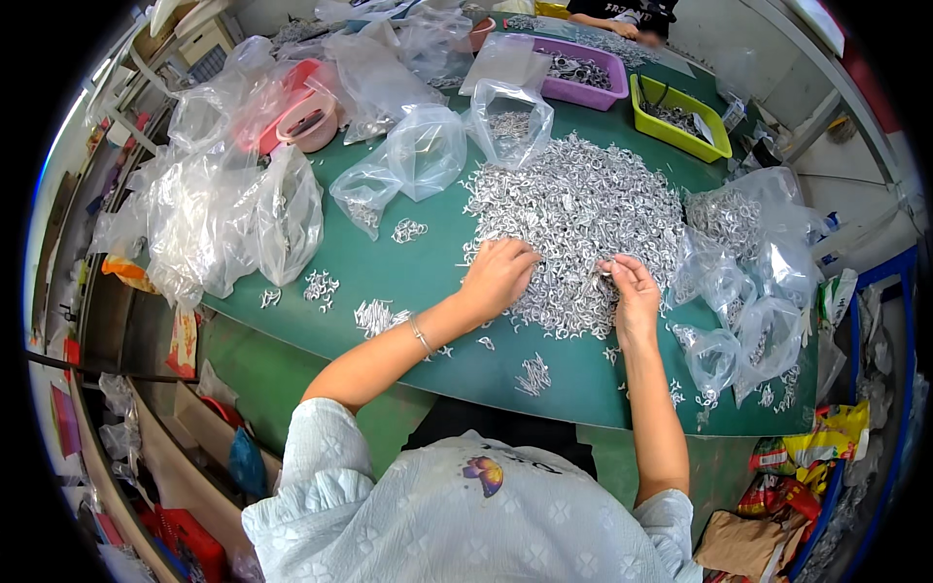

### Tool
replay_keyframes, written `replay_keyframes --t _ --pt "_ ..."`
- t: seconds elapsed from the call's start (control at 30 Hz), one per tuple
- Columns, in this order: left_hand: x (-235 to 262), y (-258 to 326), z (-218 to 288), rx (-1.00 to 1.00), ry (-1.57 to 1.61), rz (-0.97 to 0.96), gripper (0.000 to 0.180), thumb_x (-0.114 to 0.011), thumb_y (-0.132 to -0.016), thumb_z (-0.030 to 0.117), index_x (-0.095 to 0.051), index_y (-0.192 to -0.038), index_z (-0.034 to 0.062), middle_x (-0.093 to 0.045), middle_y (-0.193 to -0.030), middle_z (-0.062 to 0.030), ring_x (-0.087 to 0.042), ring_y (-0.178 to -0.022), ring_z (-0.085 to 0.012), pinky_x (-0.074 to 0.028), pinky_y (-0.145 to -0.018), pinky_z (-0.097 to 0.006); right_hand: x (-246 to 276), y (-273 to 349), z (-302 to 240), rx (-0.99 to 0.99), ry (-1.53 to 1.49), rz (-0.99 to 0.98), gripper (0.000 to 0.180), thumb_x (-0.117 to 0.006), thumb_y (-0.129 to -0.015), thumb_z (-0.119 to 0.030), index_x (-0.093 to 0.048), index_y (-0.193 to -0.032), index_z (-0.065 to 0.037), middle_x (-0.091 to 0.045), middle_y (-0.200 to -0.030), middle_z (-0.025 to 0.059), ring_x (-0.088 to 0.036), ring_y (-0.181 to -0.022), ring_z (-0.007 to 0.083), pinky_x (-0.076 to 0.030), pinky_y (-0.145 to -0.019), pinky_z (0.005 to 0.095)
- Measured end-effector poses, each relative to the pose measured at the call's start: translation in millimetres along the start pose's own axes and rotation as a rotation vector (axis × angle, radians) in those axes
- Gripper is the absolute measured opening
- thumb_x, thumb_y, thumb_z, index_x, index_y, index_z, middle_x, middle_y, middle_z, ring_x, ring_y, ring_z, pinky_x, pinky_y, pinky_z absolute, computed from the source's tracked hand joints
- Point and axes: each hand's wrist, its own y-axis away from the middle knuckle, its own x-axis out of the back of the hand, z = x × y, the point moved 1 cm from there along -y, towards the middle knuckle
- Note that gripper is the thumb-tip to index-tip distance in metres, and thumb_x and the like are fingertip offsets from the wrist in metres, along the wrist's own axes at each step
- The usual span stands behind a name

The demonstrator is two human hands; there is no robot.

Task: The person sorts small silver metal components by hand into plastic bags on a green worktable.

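Observation:
A broad heap of small silver metal pieces, many of them curved, covers the middle of the green table. My left hand rests at the heap's left edge with its fingers curled together. Whatever its fingertips hold is hidden. On the right side of the heap, my right hand pinches a small silver metal piece between thumb and fingers. Its exact shape is too small to tell. Thin silver pins lie in a little pile beside my left wrist. Another small pile of pins sits near the front edge.
Transparent plastic bags crowd the left side, and filled bags stand at the right. Behind the heap are a purple basket and a yellow-green basket with metal parts. A pink bowl stands back left. Another person sits across the table.

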Motion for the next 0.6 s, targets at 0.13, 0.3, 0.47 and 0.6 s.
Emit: replay_keyframes --t 0.13,0.3,0.47,0.6 --pt "4 10 5 0.009 -0.024 -0.132 0.022 -0.065 -0.076 0.011 -0.060 -0.098 0.0089 -0.056 -0.094 -0.0036 -0.052 -0.091 -0.0209 -0.037 -0.076 -0.035 13 1 -5 -0.086 -0.238 0.056 0.018 -0.056 -0.086 -0.003 -0.052 -0.104 0.002 -0.063 -0.089 0.0132 -0.062 -0.091 0.0284 -0.045 -0.095 0.0422" --pt "7 15 2 -0.022 -0.129 -0.236 0.015 -0.063 -0.077 0.011 -0.062 -0.091 0.0080 -0.056 -0.093 -0.0035 -0.052 -0.091 -0.0210 -0.037 -0.077 -0.034 19 9 -11 -0.219 -0.368 0.076 0.017 -0.053 -0.088 -0.001 -0.051 -0.104 0.004 -0.063 -0.087 0.0133 -0.063 -0.092 0.0314 -0.049 -0.090 0.0417" --pt "10 8 -4 -0.034 0.067 -0.062 0.008 -0.061 -0.076 0.001 -0.065 -0.083 0.0046 -0.058 -0.087 -0.0050 -0.055 -0.085 -0.0244 -0.041 -0.075 -0.034 15 19 -14 -0.308 -0.413 0.069 0.017 -0.050 -0.088 0.001 -0.053 -0.104 0.005 -0.060 -0.091 0.0130 -0.062 -0.090 0.0280 -0.051 -0.086 0.0401" --pt "14 -8 12 0.210 0.350 0.079 0.014 -0.060 -0.078 -0.003 -0.066 -0.090 0.0021 -0.060 -0.086 -0.0056 -0.057 -0.078 -0.0183 -0.045 -0.069 -0.030 6 29 -11 -0.350 -0.397 -0.048 0.022 -0.050 -0.087 0.001 -0.055 -0.108 0.004 -0.059 -0.093 0.0108 -0.060 -0.086 0.0229 -0.052 -0.078 0.0343"
